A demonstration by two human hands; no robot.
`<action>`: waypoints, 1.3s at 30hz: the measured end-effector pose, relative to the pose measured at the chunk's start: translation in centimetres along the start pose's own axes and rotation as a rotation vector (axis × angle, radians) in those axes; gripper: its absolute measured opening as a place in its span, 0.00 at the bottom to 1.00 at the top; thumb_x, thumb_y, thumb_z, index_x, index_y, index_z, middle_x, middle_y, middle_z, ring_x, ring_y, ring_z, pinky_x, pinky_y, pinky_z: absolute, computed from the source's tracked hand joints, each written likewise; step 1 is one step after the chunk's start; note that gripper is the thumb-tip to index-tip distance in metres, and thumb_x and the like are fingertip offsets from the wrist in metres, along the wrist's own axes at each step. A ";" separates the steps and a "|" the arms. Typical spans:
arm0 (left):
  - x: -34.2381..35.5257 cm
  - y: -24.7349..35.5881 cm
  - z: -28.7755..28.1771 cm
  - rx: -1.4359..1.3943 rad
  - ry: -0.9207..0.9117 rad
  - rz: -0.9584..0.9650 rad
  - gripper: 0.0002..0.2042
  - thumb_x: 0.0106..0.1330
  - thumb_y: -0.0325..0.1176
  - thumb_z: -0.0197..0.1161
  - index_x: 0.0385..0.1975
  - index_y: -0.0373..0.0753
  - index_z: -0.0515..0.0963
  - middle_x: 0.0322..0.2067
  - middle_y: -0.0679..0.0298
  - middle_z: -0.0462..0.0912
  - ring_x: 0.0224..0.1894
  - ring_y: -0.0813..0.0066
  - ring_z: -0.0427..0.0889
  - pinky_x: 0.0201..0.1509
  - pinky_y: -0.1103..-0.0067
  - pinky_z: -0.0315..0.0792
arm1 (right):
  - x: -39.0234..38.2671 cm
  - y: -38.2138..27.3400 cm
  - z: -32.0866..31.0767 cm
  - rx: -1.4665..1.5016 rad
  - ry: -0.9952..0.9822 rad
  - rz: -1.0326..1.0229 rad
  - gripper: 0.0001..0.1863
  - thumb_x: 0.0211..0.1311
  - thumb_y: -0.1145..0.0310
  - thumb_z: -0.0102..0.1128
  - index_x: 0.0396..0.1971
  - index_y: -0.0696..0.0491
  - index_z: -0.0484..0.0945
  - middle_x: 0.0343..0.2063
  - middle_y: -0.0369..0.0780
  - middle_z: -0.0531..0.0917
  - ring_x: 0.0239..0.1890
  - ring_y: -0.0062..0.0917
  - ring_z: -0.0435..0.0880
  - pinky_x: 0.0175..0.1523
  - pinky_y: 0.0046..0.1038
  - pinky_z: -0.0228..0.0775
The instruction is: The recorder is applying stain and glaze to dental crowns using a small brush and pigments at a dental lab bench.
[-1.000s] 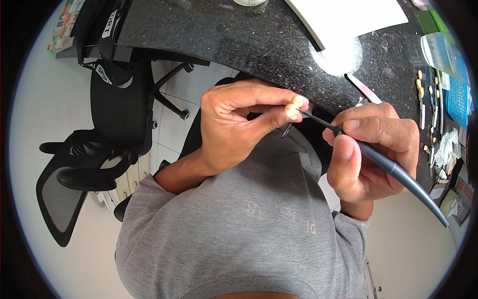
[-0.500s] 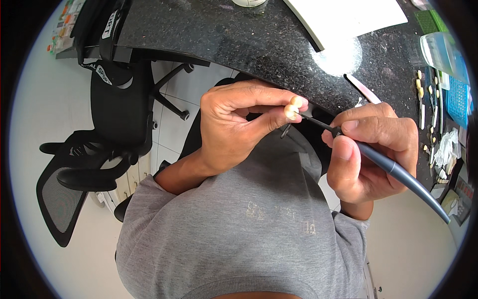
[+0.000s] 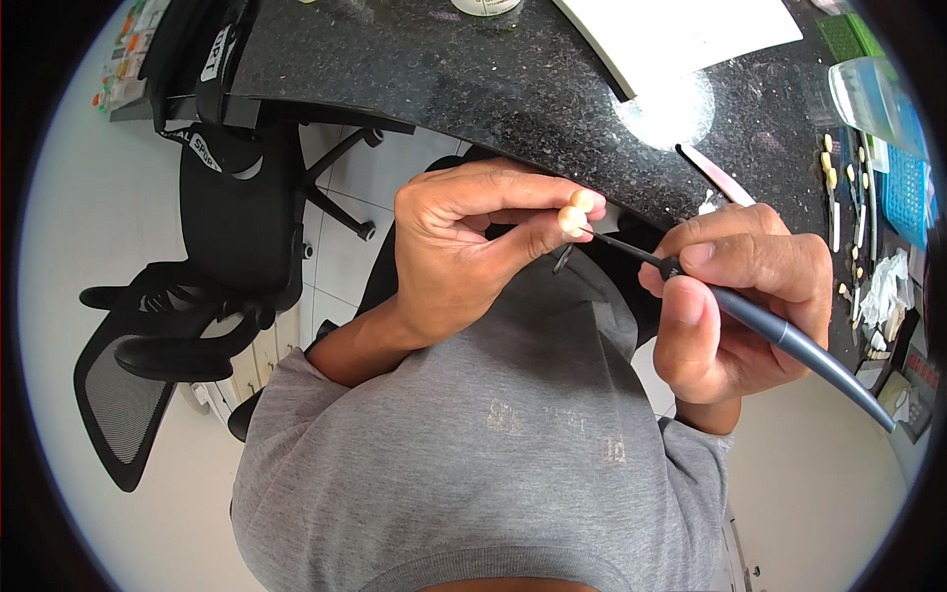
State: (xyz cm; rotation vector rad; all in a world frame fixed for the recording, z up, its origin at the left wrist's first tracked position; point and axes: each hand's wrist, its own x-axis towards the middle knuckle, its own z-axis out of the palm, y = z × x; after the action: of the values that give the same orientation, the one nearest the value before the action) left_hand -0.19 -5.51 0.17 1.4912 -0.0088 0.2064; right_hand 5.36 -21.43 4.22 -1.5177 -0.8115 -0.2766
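Left hand pinches one small tooth-coloured piece; right hand grips one slim handpiece.

Two hands at centre; one small cream tooth-shaped piece; one dark slim handheld tool; two black mesh office chairs, left.

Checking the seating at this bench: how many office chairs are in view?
2. One black chair stands tucked at the dark stone counter, upper left. A second black mesh-backed chair lies further left and lower, by the picture's edge. Others may be hidden outside the view.
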 end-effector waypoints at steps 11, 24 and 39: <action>-0.1 0.0 -0.1 -0.001 -0.008 0.006 0.07 0.56 0.21 0.66 0.34 0.32 0.82 0.29 0.58 0.85 0.32 0.75 0.85 0.35 0.85 0.80 | 0.0 0.1 0.0 -0.036 -0.045 -0.021 0.08 0.52 0.80 0.60 0.27 0.63 0.69 0.18 0.41 0.75 0.18 0.20 0.76 0.19 0.16 0.71; 0.2 0.5 0.1 0.005 -0.037 -0.032 0.06 0.57 0.21 0.64 0.34 0.30 0.82 0.31 0.56 0.84 0.33 0.73 0.85 0.38 0.83 0.80 | 0.1 0.1 -0.6 -0.003 -0.039 -0.069 0.07 0.49 0.82 0.58 0.27 0.65 0.69 0.19 0.45 0.76 0.18 0.22 0.76 0.19 0.17 0.71; -1.2 -0.3 1.8 -0.158 -0.070 -0.076 0.10 0.53 0.25 0.70 0.34 0.32 0.80 0.30 0.53 0.84 0.32 0.67 0.84 0.35 0.77 0.80 | -6.2 -5.1 -16.9 -0.913 0.766 0.290 0.09 0.61 0.74 0.56 0.38 0.63 0.76 0.27 0.39 0.77 0.23 0.16 0.75 0.26 0.14 0.64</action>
State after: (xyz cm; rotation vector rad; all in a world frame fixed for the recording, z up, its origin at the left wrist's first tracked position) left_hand -1.06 -7.46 -0.14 1.3378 -0.0240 0.0902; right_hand 2.70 -39.79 6.71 -2.1024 0.2107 -1.0283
